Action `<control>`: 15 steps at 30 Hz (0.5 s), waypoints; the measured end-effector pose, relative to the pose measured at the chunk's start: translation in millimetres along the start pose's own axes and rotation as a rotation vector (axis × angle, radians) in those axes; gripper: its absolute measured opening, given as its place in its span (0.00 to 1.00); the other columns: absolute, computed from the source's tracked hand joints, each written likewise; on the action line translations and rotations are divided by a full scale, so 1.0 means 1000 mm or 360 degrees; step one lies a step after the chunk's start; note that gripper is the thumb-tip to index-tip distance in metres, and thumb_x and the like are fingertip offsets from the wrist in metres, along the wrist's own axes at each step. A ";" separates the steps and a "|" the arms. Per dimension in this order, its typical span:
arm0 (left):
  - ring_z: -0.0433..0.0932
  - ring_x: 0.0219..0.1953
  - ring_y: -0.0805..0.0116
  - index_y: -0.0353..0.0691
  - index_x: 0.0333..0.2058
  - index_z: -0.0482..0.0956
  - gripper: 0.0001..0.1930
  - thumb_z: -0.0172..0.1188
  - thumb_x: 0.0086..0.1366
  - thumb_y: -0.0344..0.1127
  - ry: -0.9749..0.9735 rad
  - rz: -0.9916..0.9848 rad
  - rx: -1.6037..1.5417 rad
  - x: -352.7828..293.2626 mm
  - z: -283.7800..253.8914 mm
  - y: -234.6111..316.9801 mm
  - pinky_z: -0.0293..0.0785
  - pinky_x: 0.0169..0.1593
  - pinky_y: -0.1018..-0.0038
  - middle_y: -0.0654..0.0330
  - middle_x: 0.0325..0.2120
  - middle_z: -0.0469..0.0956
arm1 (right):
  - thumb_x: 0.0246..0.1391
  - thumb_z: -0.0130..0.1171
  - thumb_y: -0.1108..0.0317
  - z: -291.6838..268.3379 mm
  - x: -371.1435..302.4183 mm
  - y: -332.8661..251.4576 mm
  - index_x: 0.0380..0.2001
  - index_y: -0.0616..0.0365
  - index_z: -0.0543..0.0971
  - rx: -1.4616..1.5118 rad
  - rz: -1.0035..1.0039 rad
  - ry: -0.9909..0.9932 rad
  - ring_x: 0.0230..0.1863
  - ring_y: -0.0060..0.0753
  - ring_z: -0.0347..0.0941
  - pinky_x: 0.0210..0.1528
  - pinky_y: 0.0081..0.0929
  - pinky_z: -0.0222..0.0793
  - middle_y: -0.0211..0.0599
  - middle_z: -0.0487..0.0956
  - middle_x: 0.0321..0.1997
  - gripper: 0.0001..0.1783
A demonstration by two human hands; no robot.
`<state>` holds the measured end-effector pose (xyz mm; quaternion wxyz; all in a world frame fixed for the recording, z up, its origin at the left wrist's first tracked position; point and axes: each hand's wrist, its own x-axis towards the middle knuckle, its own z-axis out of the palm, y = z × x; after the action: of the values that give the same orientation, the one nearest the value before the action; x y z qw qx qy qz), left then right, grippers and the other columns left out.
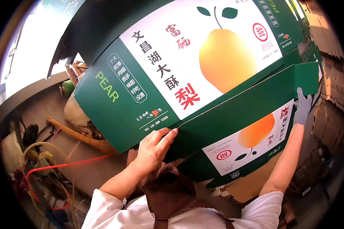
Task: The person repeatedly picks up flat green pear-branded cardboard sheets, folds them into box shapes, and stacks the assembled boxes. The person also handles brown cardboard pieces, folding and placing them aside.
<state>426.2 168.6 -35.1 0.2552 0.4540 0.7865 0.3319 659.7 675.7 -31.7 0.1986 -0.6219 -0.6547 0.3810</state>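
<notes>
A large green and white cardboard fruit box, printed with a yellow pear, spreads across the middle, partly unfolded. Its near long panel and a second printed panel with an orange pear slant down toward me. My left hand, bare, has its fingers curled over the box's near edge by the left corner. At the right end my right hand, in a pale grey glove, grips the edge by the green end flap. Part of its grip is hidden behind the board.
Stacked brown cardboard lines the right side. To the left lie a straw-coloured broom, a red hose or cord and a pale sack. More green board stands behind the right end.
</notes>
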 end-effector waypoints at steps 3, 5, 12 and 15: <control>0.78 0.36 0.59 0.41 0.53 0.77 0.30 0.69 0.48 0.19 -0.0001 0.0015 0.0037 0.001 0.006 -0.005 0.78 0.37 0.67 0.57 0.41 0.76 | 0.58 0.66 0.63 0.004 -0.006 -0.007 0.52 0.59 0.73 -0.0061 -0.0097 0.0079 0.26 0.12 0.65 0.25 0.14 0.56 0.24 0.78 0.36 0.22; 0.78 0.36 0.60 0.42 0.53 0.77 0.30 0.69 0.49 0.20 0.0000 0.0011 0.0055 0.000 0.008 -0.008 0.78 0.37 0.67 0.57 0.41 0.75 | 0.58 0.66 0.64 0.013 -0.011 -0.015 0.53 0.59 0.74 -0.0063 -0.0138 0.0137 0.23 0.11 0.60 0.24 0.13 0.54 0.21 0.75 0.30 0.22; 0.76 0.35 0.62 0.48 0.57 0.77 0.34 0.65 0.47 0.21 -0.0076 0.0007 0.0120 0.002 0.009 -0.013 0.77 0.35 0.69 0.58 0.41 0.73 | 0.61 0.63 0.63 0.008 0.000 -0.003 0.47 0.55 0.77 -0.0062 -0.0125 0.0159 0.19 0.11 0.51 0.23 0.14 0.49 0.16 0.67 0.24 0.14; 0.75 0.34 0.63 0.49 0.58 0.77 0.35 0.64 0.47 0.21 -0.0096 -0.0007 0.0134 0.003 0.010 -0.014 0.76 0.35 0.70 0.59 0.40 0.73 | 0.61 0.63 0.63 0.018 -0.004 -0.008 0.45 0.55 0.77 -0.0081 -0.0165 0.0134 0.19 0.11 0.51 0.22 0.15 0.49 0.17 0.66 0.23 0.12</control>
<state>424.1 169.3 -52.6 0.2602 0.4723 0.7928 0.2841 641.8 668.0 -36.3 0.2296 -0.6074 -0.6866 0.3269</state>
